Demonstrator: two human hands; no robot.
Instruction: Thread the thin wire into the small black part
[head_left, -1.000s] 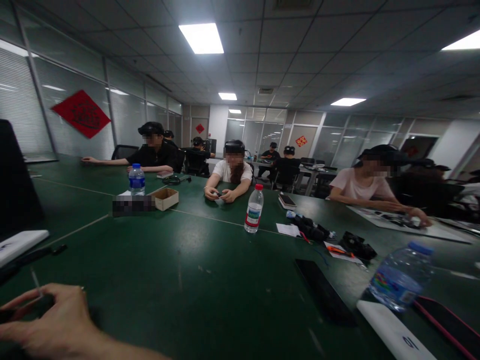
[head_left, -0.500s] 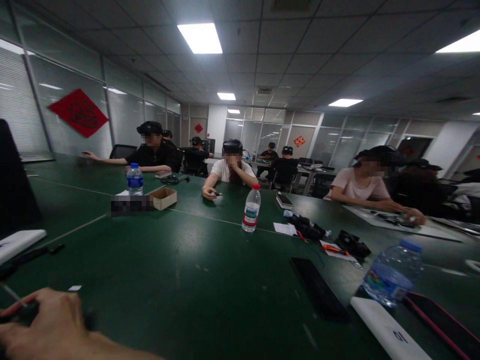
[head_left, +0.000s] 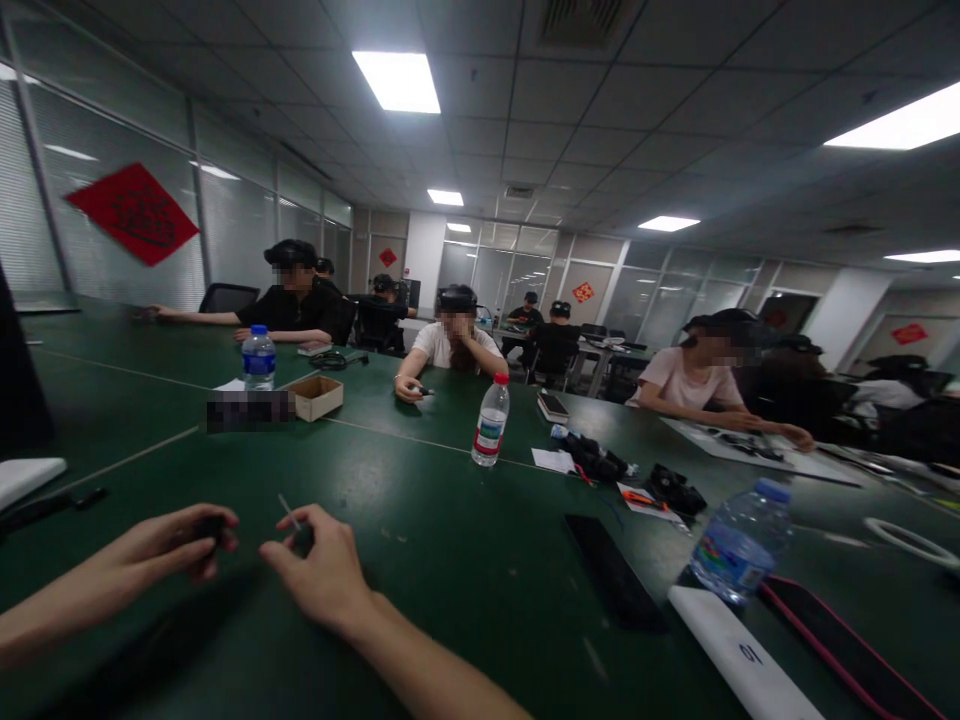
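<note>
Holding two things apart above the near-left part of the broad dark-green table (head_left: 442, 570), whose near edge is out of view, the person has the bare left hand (head_left: 176, 545) bent around a small dark object (head_left: 212, 528), thumb and fingers nearly closed on it, its shape too dim to tell. The bare right hand (head_left: 322, 565) pinches a slim dark-handled tool with a thin pale shaft (head_left: 303, 540), its tip slanting up and clear of that object. This looks like a pause between contacts; touching shaft to object would call for a steady left grip and careful aim.
</note>
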